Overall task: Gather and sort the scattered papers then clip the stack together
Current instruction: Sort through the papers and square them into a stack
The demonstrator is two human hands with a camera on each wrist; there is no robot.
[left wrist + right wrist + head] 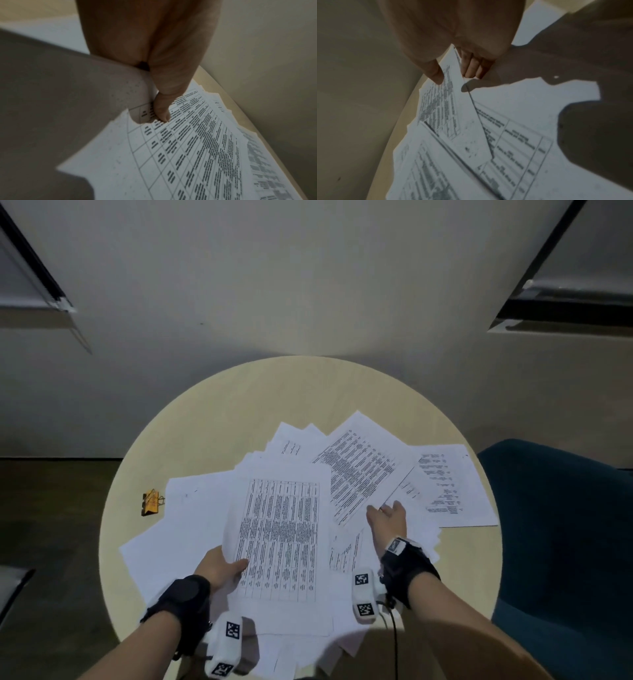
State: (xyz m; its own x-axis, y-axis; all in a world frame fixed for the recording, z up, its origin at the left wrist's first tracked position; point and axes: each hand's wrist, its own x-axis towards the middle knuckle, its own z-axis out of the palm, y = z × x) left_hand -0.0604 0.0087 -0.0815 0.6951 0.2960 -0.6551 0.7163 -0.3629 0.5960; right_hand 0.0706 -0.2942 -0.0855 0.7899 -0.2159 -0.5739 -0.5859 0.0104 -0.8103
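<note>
Several white printed papers lie scattered over a round beige table [212, 412]. My left hand [222, 568] grips a sheet printed with a table [279, 537] at its left edge, thumb [162, 111] on top, fingers hidden beneath. Further right, my right hand [385, 515] pinches the near corner of a slanted, densely printed sheet [359, 470], thumb [435, 73] on top and fingers [471, 67] under it. That sheet [452, 108] lifts off the pile. An orange binder clip [151, 502] lies on the table's left side, apart from both hands.
A dark teal chair [561, 542] stands right of the table. Another printed sheet [452, 484] reaches the right rim. Papers overhang the near edge. A pale wall rises behind the table; dark floor lies to the left.
</note>
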